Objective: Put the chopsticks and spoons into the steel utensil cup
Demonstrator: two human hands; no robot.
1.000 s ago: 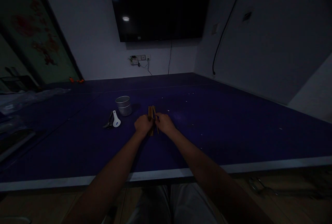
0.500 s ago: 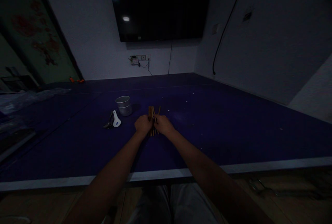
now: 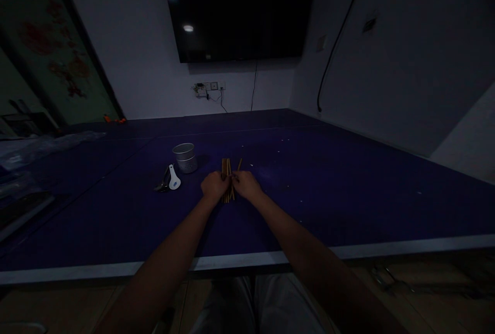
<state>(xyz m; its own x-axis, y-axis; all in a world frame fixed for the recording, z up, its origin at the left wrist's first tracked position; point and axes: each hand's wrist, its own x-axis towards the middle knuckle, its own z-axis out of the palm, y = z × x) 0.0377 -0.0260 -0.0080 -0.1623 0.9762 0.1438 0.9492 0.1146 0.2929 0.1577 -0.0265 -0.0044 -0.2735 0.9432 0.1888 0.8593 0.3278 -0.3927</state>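
Several wooden chopsticks lie side by side on the purple tabletop, pointing away from me. My left hand is closed around the left side of this bundle. Close against it, my right hand has its fingers curled in, holding a single chopstick that leans to the right, apart from the others. The fingertips of both hands nearly meet over the bundle. Darkness and the hands hide the middle of the chopsticks.
A silver metal cup stands left of the hands, with a white spoon and a dark metal utensil before it. Clear plastic wrap lies far left. Small white bits dot the tabletop. A television hangs ahead.
The single chopstick at the right has tilted, its far end now leaning further right. My right hand has shifted slightly right; my left hand stays on the bundle.
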